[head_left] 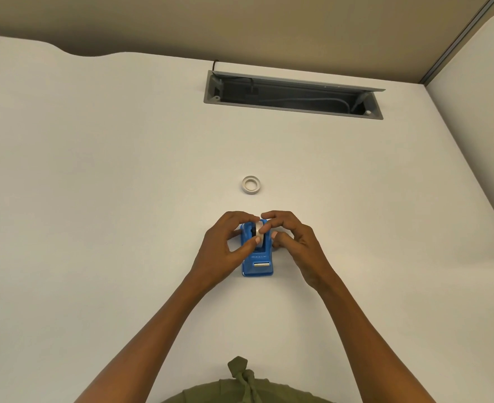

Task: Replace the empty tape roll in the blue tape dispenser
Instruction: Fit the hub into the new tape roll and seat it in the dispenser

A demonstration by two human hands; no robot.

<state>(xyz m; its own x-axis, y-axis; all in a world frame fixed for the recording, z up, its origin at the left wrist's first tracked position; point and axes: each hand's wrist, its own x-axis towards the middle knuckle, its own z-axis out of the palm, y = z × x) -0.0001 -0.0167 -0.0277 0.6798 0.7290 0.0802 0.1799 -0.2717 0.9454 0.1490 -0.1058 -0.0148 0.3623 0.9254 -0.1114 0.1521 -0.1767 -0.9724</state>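
the scene is evenly and softly lit, a warm tint being cast over the white desk (94,170). only faint shadows are thrown. edges are bowed by wide-angle distortion; focus is kept sharp.

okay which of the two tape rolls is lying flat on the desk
The roll lying alone on the desk, beyond the blue dispenser, hole facing up. The other roll stands on edge in the dispenser between both hands.

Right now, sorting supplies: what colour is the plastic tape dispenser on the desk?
Blue, seen in the head view: the plastic tape dispenser.
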